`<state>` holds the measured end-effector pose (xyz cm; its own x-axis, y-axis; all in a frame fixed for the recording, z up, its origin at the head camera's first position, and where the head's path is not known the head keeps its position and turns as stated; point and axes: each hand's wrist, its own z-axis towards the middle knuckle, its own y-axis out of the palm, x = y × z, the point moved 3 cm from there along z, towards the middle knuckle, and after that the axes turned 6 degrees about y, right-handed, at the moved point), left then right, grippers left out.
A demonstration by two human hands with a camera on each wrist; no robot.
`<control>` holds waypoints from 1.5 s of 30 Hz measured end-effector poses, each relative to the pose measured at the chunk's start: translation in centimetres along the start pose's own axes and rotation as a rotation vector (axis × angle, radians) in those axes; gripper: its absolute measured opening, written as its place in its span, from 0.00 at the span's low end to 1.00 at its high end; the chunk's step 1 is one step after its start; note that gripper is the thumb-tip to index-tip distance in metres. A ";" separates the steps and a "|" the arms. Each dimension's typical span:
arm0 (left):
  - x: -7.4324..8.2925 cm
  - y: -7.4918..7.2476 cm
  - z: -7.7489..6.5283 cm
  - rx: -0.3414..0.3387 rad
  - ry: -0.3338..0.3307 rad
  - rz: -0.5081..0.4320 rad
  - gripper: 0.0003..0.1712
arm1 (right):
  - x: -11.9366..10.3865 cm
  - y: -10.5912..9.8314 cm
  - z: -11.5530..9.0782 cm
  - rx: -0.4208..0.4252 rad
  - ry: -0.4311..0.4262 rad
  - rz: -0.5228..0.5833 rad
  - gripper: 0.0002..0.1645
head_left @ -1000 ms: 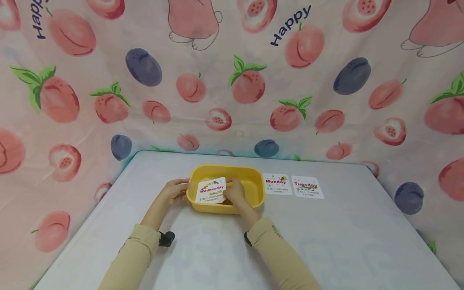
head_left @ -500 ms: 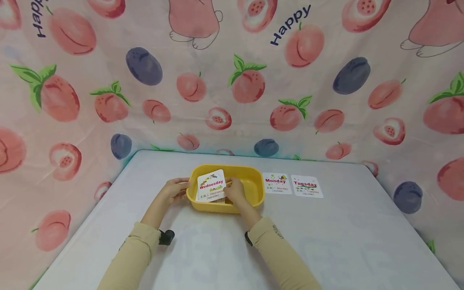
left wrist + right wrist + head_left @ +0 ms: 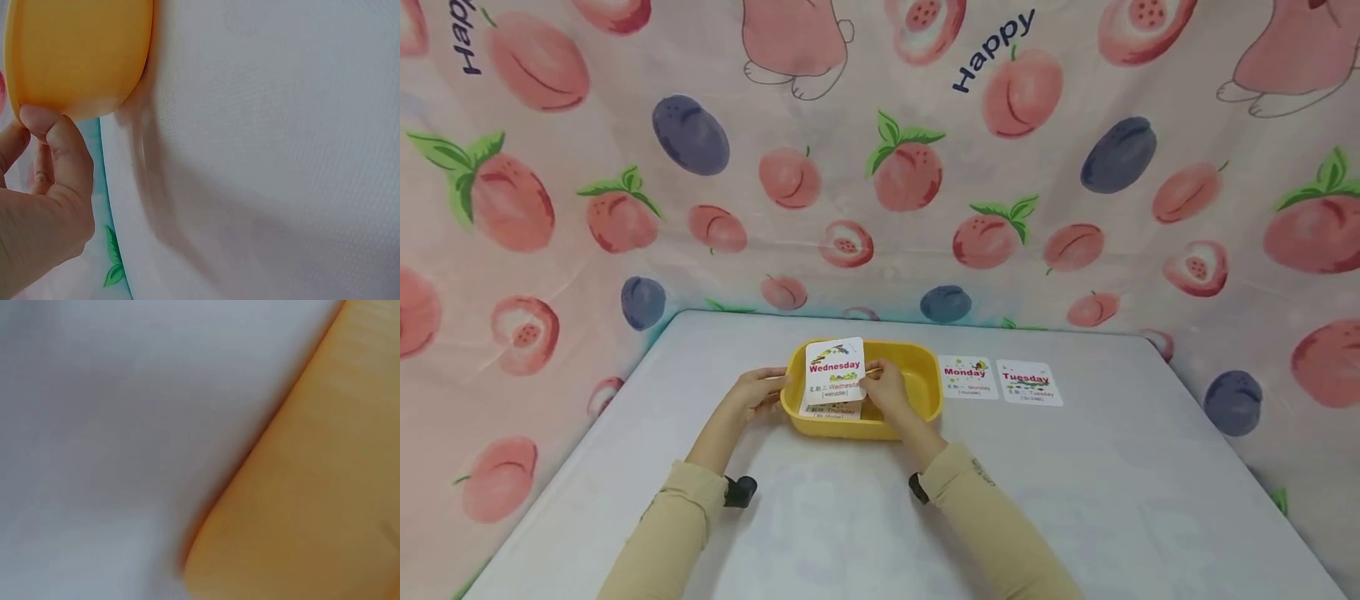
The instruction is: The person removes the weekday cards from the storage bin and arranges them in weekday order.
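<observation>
A yellow plastic basin (image 3: 925, 383) stands on the white table. My left hand (image 3: 758, 393) pinches its left rim between thumb and fingers, as the left wrist view shows up close on the basin wall (image 3: 81, 56). With my right hand (image 3: 886, 387) I pinch the right edge of the Wednesday card (image 3: 835, 377), which is tilted up over the basin's left part. Below it a Thursday card (image 3: 833, 411) shows partly inside the basin. The right wrist view holds only the basin's outer side (image 3: 312, 481) and the table; the hand is out of that frame.
Right of the basin the Monday card (image 3: 967, 377) and the Tuesday card (image 3: 1028, 383) lie side by side, face up on the white table (image 3: 1075, 492). A fruit-printed cloth (image 3: 880, 258) hangs behind the table and along its sides.
My right hand has raised the Wednesday card and turned it more upright, and the Thursday card beneath has come into sight. The left hand has stayed on the rim.
</observation>
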<state>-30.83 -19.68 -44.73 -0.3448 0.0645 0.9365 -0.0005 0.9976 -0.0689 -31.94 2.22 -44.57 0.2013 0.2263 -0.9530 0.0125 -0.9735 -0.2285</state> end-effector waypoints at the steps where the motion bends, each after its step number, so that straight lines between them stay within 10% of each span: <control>1: 0.0 -0.1 0.0 -0.002 0.001 -0.002 0.27 | -0.1 -0.1 0.0 -0.003 0.005 0.013 0.12; 20: 0.0 0.1 0.2 0.000 -0.021 -0.038 0.27 | -0.1 -4.1 -1.3 -0.056 0.084 0.228 0.12; 45: 0.1 -0.1 0.3 0.020 -0.034 -0.011 0.27 | 0.5 -11.7 -3.4 -0.012 0.064 0.115 0.18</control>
<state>-31.10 -19.73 -44.71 -0.3762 0.0520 0.9251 -0.0231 0.9976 -0.0655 -28.63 13.64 -41.67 0.2642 0.1112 -0.9580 -0.0024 -0.9933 -0.1159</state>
